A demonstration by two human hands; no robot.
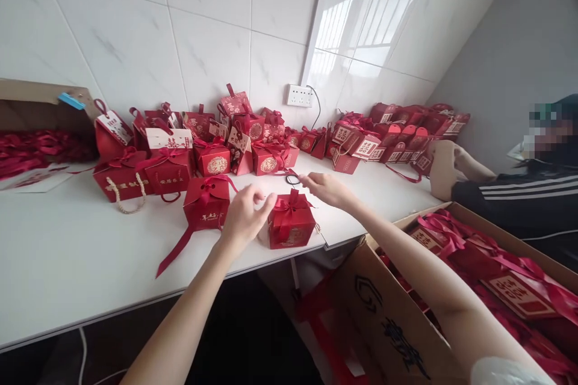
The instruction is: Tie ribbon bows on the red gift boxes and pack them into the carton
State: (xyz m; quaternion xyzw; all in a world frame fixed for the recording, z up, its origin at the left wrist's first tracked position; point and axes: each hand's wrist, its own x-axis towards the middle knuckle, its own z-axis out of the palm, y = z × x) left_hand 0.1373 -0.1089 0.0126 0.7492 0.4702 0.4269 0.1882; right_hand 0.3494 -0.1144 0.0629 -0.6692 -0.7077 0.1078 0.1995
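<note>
A small red gift box (292,228) with a ribbon bow on top stands near the table's front edge, between my hands. My left hand (244,213) is at its left side, thumb apart from the curled fingers, with nothing visible in it. Above the box's right side, my right hand (329,188) has its fingers pinched together; what they hold is too small to make out. A black loop (292,180) lies by those fingertips; its kind is unclear. Left of my left hand sits another red gift box (205,207), its long ribbon (176,248) trailing over the table.
Many red gift boxes (169,168) line the wall, with more at the right (404,132). An open carton (388,313) full of red boxes stands at the front right. Another carton (45,93) holds ribbons. A socket strip (299,95) is on the wall. A co-worker's sleeve (510,198) reaches in.
</note>
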